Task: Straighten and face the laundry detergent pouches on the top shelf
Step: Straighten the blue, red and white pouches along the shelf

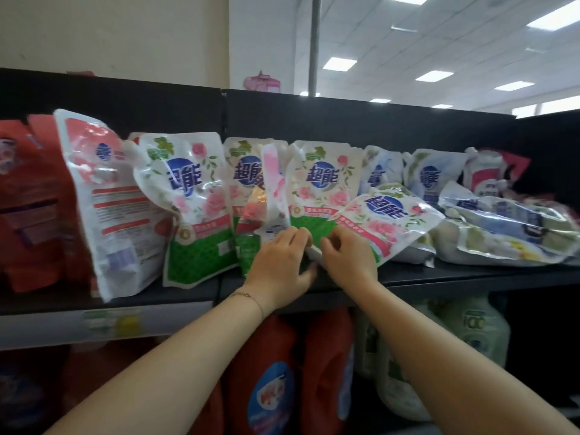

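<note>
On the top shelf, the white and pink pouch at the left shows its back. In the middle, the left hand and right hand curl their fingers on the bottom edge of a rose pouch. It is best to hold it low and stand it straight, front out. Go slowly, because a tipped pouch lies across it on the right.

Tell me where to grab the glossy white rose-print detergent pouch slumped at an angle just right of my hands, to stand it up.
Grip the slumped rose-print pouch by its top edge, reaching over it from the front. It lies face up, base toward the black shelf lip, top propped farther back, so lifting the top should pivot it upright.
</note>
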Motion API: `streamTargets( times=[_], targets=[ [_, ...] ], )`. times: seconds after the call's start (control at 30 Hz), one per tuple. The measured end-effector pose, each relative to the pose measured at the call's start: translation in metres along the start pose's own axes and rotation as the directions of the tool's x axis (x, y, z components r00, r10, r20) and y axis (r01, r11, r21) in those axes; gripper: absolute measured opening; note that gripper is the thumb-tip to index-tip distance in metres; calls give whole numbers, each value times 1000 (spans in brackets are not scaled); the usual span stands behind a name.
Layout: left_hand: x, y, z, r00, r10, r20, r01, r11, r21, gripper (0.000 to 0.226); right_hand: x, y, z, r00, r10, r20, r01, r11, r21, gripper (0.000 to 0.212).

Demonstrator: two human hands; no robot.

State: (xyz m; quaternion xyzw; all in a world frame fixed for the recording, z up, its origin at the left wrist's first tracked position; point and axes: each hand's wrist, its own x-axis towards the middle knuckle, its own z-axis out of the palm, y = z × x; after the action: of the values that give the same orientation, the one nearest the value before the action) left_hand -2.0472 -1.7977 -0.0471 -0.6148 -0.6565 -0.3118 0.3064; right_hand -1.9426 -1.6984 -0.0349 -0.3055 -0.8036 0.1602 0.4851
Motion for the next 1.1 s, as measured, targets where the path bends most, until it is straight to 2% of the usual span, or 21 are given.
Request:
streamTargets(
  times=[0.1, 0.23, 0.37, 0.47, 0.6, 0.7, 0.77, 0.83, 0.93, 1.07, 1.1],
  targets=[
    [21, 26, 28, 986, -106, 127, 104, 994, 27, 52, 9, 30, -22, 995, 104, -10, -104, 993, -64, 35],
    [45, 53, 54, 928, -270, 258, 270, 962, 38, 94, 23, 68, -45, 956, 280, 84, -259, 945, -198, 48],
    [61, 65, 70, 885, -378, 272, 323, 919, 227, 112, 31, 96, -59, 935, 301, 186, -260, 941, -217, 51],
    [65, 68, 76, 881, -425, 210, 352, 883, 310, 111, 31, 115, -66, 933, 267, 242, -249, 963, -105, 50],
    [60, 67, 80, 898, -407, 164, 335, 878, 342, 94, 32, 116, -56, 914, 222, 339, -314, 917, 245, 36],
    [53, 61, 74, 901, -412, 137, 362, 887, 286, 86, 30, 102, -42, 945, 121, 304, -245, 878, 411, 23],
    [48, 55, 67, 900, -426, 94, 398, 889, 227, 83, 33, 87, -32, 952, 28, 306, -179, 860, 478, 27],
    [42, 49, 58, 880, -469, 74, 454, 877, 158, 84, 36, 66, -24, 947, -100, 306, -58, 882, 468, 33],
    [30, 34, 41, 869, -494, 30, 490, 868, 86, 80, 32, 29, -13, 908, -287, 305, 168, 917, 361, 40],
    [19, 8, 16, 886, -463, -35, 464, 882, 84, 73, 23, -3, 7, 869, -336, 363, 217, 919, 330, 69],
    [17, 4, 11, 880, -471, -52, 474, 876, 92, 72, 21, -6, 12, 863, -339, 375, 217, 918, 332, 70]
  ],
)
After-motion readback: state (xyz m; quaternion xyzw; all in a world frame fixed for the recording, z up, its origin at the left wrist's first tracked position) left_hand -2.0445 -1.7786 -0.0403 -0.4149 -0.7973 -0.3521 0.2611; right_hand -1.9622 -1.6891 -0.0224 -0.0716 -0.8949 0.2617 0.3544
